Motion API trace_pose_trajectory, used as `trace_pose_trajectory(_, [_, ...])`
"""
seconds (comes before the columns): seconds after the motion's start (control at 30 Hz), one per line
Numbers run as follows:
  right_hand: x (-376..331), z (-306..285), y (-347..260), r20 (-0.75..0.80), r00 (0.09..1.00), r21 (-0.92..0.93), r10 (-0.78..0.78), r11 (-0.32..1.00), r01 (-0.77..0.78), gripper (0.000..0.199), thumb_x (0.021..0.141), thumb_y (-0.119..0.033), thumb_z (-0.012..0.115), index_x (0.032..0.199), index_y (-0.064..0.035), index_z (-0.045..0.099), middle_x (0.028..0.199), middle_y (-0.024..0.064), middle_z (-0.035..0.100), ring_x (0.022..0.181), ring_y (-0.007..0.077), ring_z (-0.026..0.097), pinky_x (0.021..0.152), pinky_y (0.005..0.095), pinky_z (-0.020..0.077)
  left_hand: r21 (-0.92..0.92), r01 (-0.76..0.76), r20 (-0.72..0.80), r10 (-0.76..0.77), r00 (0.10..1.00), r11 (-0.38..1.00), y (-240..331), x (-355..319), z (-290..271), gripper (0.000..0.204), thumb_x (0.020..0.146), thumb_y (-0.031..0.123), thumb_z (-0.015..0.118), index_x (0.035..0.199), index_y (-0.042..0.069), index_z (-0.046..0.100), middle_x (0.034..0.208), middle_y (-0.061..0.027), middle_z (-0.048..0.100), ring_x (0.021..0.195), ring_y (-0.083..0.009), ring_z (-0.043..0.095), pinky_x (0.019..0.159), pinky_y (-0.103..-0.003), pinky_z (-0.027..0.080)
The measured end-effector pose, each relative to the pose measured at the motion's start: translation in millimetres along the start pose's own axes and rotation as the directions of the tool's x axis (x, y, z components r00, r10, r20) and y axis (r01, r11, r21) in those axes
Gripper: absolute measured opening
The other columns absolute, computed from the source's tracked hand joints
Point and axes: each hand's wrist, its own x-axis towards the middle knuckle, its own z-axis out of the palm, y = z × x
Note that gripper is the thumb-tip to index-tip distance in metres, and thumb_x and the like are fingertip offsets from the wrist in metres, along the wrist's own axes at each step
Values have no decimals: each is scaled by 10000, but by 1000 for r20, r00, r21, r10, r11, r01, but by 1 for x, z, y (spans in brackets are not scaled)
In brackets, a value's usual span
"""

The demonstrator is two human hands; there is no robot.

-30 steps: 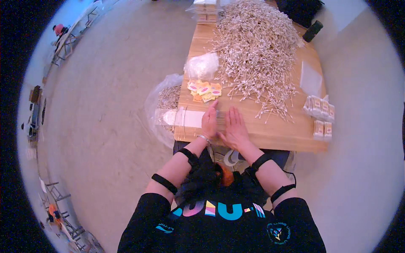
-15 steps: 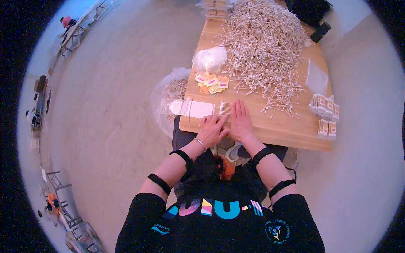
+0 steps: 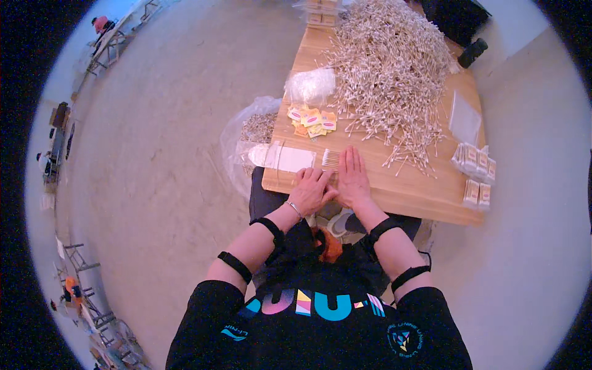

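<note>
Right hand [image 3: 353, 179] flat, open, beside swab bundle [image 3: 330, 160] at table [image 3: 425, 197] edge; left hand [image 3: 312, 190] curled, grip unclear. Risk: bundle scatters, rolls off near edge.

The person wears a black short-sleeved top with bright multicoloured lettering across the chest and small teal emblems at either side. Each forearm carries two black straps. A thin silver bracelet circles the wrist of the left hand [image 3: 312, 191].

Pale concrete floor [image 3: 154, 185] all round, evenly lit. Wooden bench [image 3: 425, 197] sits top centre. Metal racks & frames [image 3: 80, 259] along far left edge w/ small clutter; dark case [image 3: 456, 18] at top right.
</note>
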Motion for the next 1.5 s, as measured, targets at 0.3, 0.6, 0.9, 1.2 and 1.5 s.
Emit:
trace_pose_trajectory(0.3, [0, 14, 2, -68, 997, -112, -26, 994, 18, 874, 741, -458, 512, 1335, 69, 148, 1403, 226, 160, 1330, 337, 109, 1093, 411, 101, 4, 35, -57, -34, 998, 999, 2, 2, 0, 639, 817, 482, 469, 1311, 97, 343, 1007, -137, 496, 981, -299, 437, 892, -420, 289])
trace_pose_trajectory(0.6, [-1, -6, -4, 14, 1000, 49, -17, 999, 17, 851, 722, -348, 559, 1338, 71, 147, 1414, 230, 135, 1336, 345, 83, 1094, 418, 82, 21, 47, -29, -47, 998, 999, 1, 2, -1, 623, 823, 472, 461, 1307, 97, 344, 1001, -131, 497, 985, -285, 444, 888, -417, 292])
trace_pose_trajectory(0.9, [0, -7, -3, 37, 999, 15, -4, 1000, 4, 838, 743, -364, 504, 1347, 73, 121, 1424, 233, 106, 1340, 343, 63, 1095, 413, 60, -3, 74, -69, -74, 995, 997, 3, 10, 1, 611, 838, 479, 443, 1304, 94, 351, 991, -138, 521, 960, -285, 468, 869, -421, 298])
trace_pose_trajectory(1.2, [0, -9, -3, 84, 996, 31, 7, 999, -10, 807, 770, -363, 451, 1355, 71, 102, 1433, 236, 57, 1344, 336, 22, 1096, 410, 29, -42, 78, -56, -80, 995, 996, 4, 12, 0, 583, 834, 472, 461, 1281, 107, 379, 1001, -135, 532, 981, -281, 480, 862, -421, 298])
trace_pose_trajectory(1.5, [0, 2, 0, 5, 1000, 42, 1, 999, -1, 768, 764, -347, 439, 1345, 71, 159, 1427, 240, 97, 1341, 342, 56, 1095, 424, 43, -78, 166, -47, -170, 984, 983, 5, 20, 2, 594, 824, 436, 485, 1280, 74, 366, 1028, -128, 539, 973, -267, 487, 857, -419, 300])
